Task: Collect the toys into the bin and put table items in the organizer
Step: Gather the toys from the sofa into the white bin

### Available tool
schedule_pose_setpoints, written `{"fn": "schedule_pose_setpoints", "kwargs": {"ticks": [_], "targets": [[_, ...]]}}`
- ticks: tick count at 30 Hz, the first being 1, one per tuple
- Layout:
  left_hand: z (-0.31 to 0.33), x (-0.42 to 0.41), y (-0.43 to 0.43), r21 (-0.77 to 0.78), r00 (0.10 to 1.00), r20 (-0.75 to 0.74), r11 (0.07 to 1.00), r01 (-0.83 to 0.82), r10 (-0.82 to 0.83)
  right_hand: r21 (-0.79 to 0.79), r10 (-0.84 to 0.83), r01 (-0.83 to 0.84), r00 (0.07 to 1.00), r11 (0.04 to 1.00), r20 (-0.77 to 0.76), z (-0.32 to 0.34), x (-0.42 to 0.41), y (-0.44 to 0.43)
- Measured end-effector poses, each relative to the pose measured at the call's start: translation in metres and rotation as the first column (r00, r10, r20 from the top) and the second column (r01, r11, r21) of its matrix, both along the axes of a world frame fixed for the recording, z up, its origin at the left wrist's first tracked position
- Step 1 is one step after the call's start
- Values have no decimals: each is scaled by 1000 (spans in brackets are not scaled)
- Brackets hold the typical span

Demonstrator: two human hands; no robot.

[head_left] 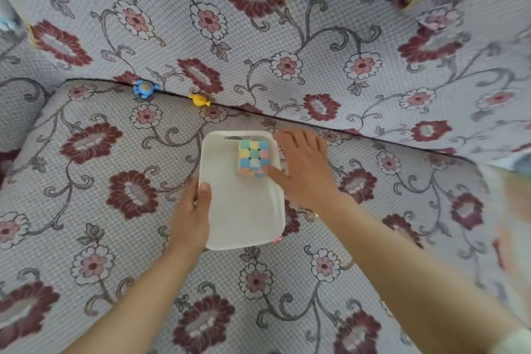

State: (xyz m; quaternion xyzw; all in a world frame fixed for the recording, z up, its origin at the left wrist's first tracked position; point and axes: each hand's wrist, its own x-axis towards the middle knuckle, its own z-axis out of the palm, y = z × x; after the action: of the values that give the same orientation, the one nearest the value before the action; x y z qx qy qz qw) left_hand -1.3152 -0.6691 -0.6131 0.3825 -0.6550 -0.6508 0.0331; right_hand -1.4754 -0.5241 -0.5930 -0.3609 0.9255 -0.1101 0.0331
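On the floral sofa seat (120, 238), the white rectangular bin (244, 210), gripped by the left hand (191, 215), already holds a pastel puzzle cube (254, 156); the right hand (304, 169) hovers spread, empty. A blue toy (145, 88) and a yellow toy (198, 100) remain along the seat's back edge.

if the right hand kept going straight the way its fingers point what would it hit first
The right hand points up and slightly left across the sofa seat. Past its fingertips there is only bare fabric, so it would probably first meet the sofa backrest at the seat crease, though depth is unclear.

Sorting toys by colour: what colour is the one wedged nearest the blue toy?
Yellow toy; head view.
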Motion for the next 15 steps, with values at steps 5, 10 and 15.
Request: {"fn": "schedule_pose_setpoints", "kwargs": {"ticks": [5,10,15], "targets": [[-6,-20,35,-6,999,39,1000,4,-3,91,-315,306,943,948,110,-22,-18,84],[-22,-32,61,5,999,43,1000,30,-31,377,-521,399,794,836,314,-72,-20,129],[-41,-37,78,6,994,59,996,86,-87,433,-611,438,645,788,458,-114,-20,143]]}}
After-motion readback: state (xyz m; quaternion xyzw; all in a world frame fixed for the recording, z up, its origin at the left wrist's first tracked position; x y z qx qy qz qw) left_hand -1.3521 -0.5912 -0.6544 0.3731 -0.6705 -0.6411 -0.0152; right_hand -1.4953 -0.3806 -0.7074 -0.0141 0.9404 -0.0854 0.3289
